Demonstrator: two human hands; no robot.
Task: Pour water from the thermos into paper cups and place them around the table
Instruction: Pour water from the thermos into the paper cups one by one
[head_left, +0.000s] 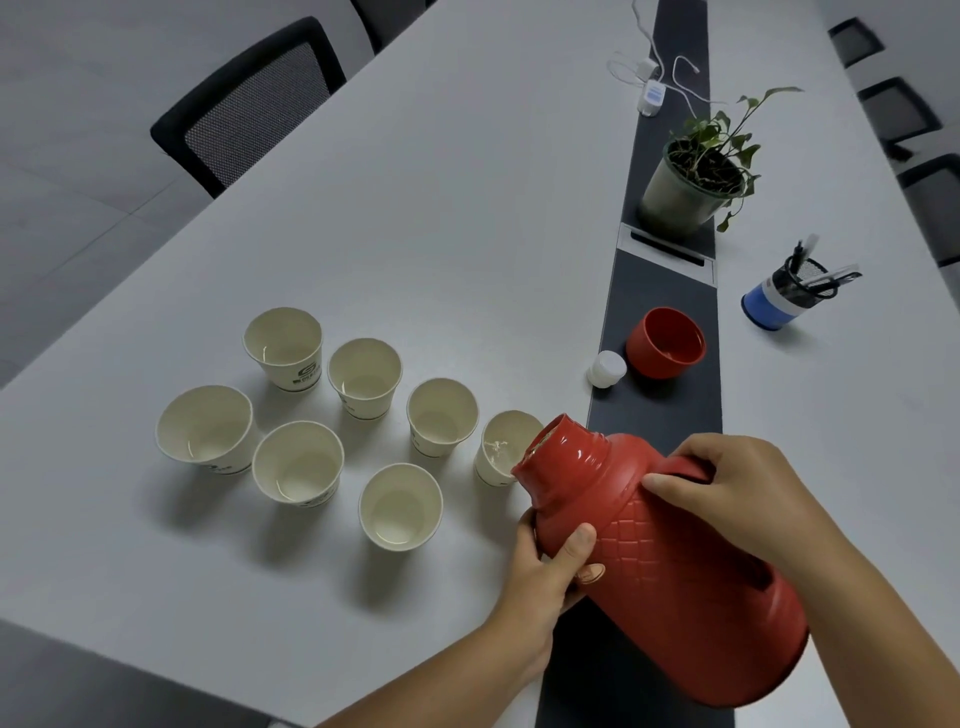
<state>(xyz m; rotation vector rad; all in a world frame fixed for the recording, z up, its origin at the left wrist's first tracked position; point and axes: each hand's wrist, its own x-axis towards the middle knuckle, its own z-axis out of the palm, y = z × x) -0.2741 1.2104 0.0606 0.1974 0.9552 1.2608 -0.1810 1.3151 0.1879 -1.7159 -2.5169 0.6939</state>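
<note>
Both hands (550, 566) tilt quilted red thermos (670, 561) (glossy plastic) over paper cup (501, 449)

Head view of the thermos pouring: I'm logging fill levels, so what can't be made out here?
- Rightmost paper cup: the thermos mouth hides part of its rim, so its water level is unreadable.
- Water left inside the thermos: hidden by its opaque red body.
- Cup logos: too small to read.
- Left hand fingers: hidden behind the thermos.
</note>
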